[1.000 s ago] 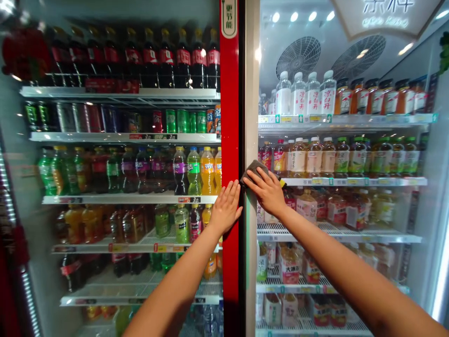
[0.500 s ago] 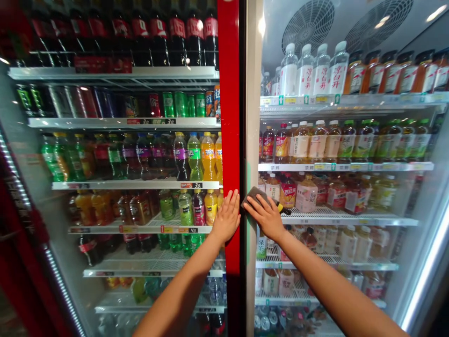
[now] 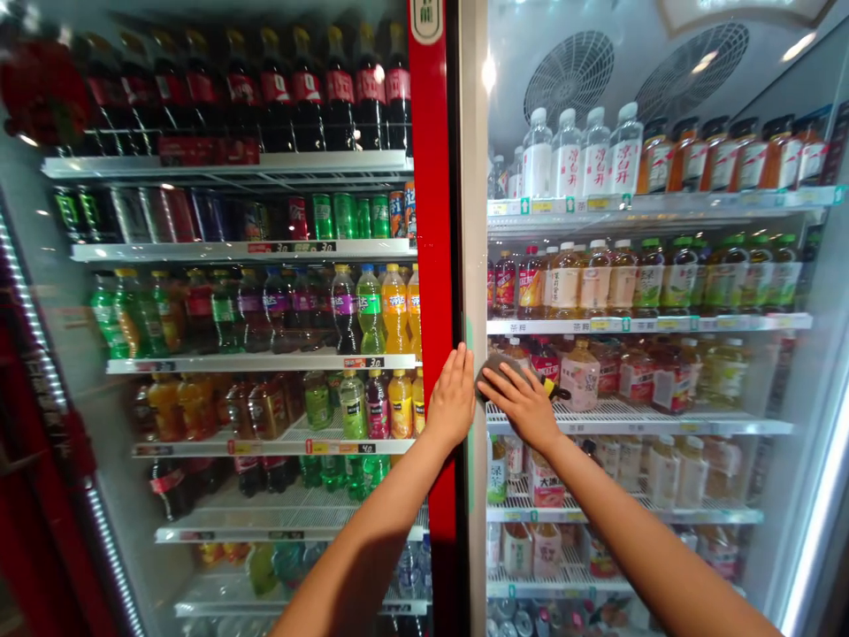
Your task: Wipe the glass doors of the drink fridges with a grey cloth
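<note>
My left hand lies against the red door frame and the dark gap beside it, its fingers extended upward and nothing held in it. My right hand presses a grey pad with a yellow and black end against the glass of the right cooler, just right of its pale frame. The fingers of that hand lie over the pad. A pale green strip runs down the frame between the hands.
The left cooler holds cola bottles, cans and coloured soft drinks on white shelves. Behind the right glass stand clear water bottles and tea bottles. Two round fan grilles are above them.
My left hand has shifted right, from the red frame onto its edge and the dark gap. My right hand and the pad have moved right, off the pale frame onto the glass.
</note>
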`<state>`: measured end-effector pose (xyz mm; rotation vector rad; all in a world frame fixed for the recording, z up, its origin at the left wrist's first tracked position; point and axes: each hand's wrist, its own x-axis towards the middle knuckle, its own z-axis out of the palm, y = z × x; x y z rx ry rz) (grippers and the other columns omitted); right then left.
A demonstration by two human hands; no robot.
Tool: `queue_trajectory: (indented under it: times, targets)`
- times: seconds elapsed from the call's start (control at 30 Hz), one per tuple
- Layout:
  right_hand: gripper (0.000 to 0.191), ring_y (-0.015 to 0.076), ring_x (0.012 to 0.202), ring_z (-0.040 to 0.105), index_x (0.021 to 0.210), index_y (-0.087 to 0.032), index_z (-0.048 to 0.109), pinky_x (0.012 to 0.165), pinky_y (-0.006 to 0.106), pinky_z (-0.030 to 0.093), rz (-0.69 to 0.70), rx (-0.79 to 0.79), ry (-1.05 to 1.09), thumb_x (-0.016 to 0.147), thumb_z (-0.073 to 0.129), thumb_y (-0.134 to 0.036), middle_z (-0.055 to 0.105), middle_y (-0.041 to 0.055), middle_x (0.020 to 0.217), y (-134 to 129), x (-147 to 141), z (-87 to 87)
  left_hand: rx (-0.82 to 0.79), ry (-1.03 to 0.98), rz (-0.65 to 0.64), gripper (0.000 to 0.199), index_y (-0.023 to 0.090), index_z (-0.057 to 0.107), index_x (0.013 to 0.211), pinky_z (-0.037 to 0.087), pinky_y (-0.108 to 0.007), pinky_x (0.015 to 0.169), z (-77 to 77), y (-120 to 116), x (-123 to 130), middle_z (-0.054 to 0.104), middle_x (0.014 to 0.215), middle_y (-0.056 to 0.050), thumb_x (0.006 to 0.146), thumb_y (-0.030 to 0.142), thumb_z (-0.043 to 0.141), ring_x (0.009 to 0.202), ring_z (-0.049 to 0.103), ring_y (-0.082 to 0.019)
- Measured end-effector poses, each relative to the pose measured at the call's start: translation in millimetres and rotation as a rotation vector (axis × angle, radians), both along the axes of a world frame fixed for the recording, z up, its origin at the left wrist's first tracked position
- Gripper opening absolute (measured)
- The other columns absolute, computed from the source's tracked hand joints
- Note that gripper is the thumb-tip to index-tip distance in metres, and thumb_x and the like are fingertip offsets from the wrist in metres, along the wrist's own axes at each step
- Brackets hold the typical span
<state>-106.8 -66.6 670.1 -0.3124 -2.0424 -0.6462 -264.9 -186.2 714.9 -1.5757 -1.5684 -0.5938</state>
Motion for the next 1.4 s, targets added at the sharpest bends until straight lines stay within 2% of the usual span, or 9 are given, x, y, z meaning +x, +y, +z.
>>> queue_trajectory:
  times: [0.13, 0.3, 0.4, 0.53, 0.7, 0.77, 0.93, 1.13, 1.4]
  targets:
    - [0.065, 0.0276, 0.149, 0.042, 0.149, -0.039, 0.052, 0.116, 0.056, 0.040, -0.040, -0.044, 0.143, 0.094, 0.046, -0.005, 0.048, 0.0010, 0.159, 3.5, 7.4, 34.6, 0.064, -0.260, -0.053, 0.081, 0.008, 0.001, 0.164, 0.034, -0.050, 0.124, 21.4, 23.3, 21.2, 0.019, 0.170, -0.022, 0.095, 0.017, 0.043, 0.157, 0.022, -0.031]
    - [0.071, 0.0282, 0.153, 0.034, 0.150, -0.033, 0.053, 0.114, 0.052, 0.040, -0.038, -0.083, 0.211, 0.087, 0.047, -0.001, 0.046, 0.0048, 0.161, 4.8, 12.8, 49.2, -0.011, -0.652, 0.048, 0.072, -0.005, 0.021, 0.157, 0.046, -0.046, 0.113, 44.1, 39.4, 38.6, 0.042, 0.156, -0.033, 0.095, 0.021, 0.045, 0.143, 0.050, -0.035]
    - [0.072, 0.0274, 0.152, 0.034, 0.148, -0.031, 0.054, 0.113, 0.051, 0.040, -0.031, -0.097, 0.232, 0.084, 0.048, 0.001, 0.046, 0.0055, 0.161, 5.6, 16.1, 48.8, -0.010, -0.688, 0.089, 0.061, -0.006, 0.035, 0.151, 0.051, -0.041, 0.104, 55.5, 36.7, 40.4, 0.054, 0.145, -0.034, 0.095, 0.017, 0.043, 0.129, 0.062, -0.033]
    - [0.073, 0.0288, 0.150, 0.036, 0.146, -0.030, 0.056, 0.109, 0.049, 0.042, -0.063, -0.141, 0.292, 0.080, 0.051, 0.001, 0.047, 0.0071, 0.160, 4.6, 21.6, 39.9, -0.033, -0.688, 0.097, 0.047, 0.005, 0.053, 0.140, 0.051, -0.036, 0.097, 66.2, 26.1, 35.8, 0.068, 0.127, -0.025, 0.095, 0.017, 0.052, 0.117, 0.068, -0.030]
    - [0.075, 0.0306, 0.148, 0.037, 0.145, -0.030, 0.057, 0.106, 0.049, 0.044, -0.095, -0.190, 0.274, 0.077, 0.052, 0.000, 0.048, 0.0078, 0.159, -1.5, 25.7, 22.4, -0.041, -0.709, 0.060, 0.021, 0.014, 0.068, 0.106, 0.047, -0.029, 0.076, 77.8, 21.1, 23.7, 0.075, 0.098, -0.013, 0.091, 0.029, 0.067, 0.094, 0.071, -0.025]
    - [0.075, 0.0304, 0.147, 0.038, 0.145, -0.031, 0.057, 0.105, 0.049, 0.044, -0.102, -0.201, 0.279, 0.077, 0.052, 0.001, 0.048, 0.0072, 0.159, -4.1, 26.6, 16.1, -0.032, -0.728, 0.041, 0.016, 0.017, 0.068, 0.090, 0.041, -0.027, 0.067, 81.2, 21.7, 19.6, 0.072, 0.084, -0.007, 0.090, 0.033, 0.070, 0.080, 0.067, -0.021]
    - [0.077, 0.0314, 0.144, 0.042, 0.147, -0.033, 0.055, 0.103, 0.050, 0.046, -0.082, -0.235, 0.317, 0.077, 0.051, 0.000, 0.048, 0.0074, 0.158, -8.5, 29.9, 5.5, 0.012, -0.770, -0.001, 0.031, 0.020, 0.055, 0.065, 0.025, -0.026, 0.057, 83.0, 22.0, 16.6, 0.052, 0.060, 0.004, 0.088, 0.034, 0.072, 0.058, 0.049, -0.014]
    - [0.080, 0.0323, 0.137, 0.047, 0.150, -0.036, 0.051, 0.104, 0.054, 0.047, -0.008, -0.277, 0.380, 0.078, 0.051, -0.001, 0.049, 0.0089, 0.155, -17.3, 33.2, 6.7, 0.036, -0.810, -0.048, 0.038, 0.022, 0.044, 0.060, 0.022, -0.026, 0.057, 81.2, 19.5, 19.2, 0.040, 0.056, 0.008, 0.085, 0.029, 0.072, 0.054, 0.038, -0.011]
    - [0.082, 0.0305, 0.137, 0.047, 0.150, -0.038, 0.051, 0.109, 0.057, 0.045, 0.139, -0.291, 0.467, 0.078, 0.047, 0.001, 0.047, 0.0077, 0.155, -47.1, 41.8, 30.2, 0.033, -0.814, -0.106, 0.042, 0.023, 0.036, 0.059, 0.024, -0.025, 0.057, 83.7, -6.9, 34.6, 0.036, 0.056, 0.009, 0.084, 0.026, 0.071, 0.055, 0.035, -0.010]
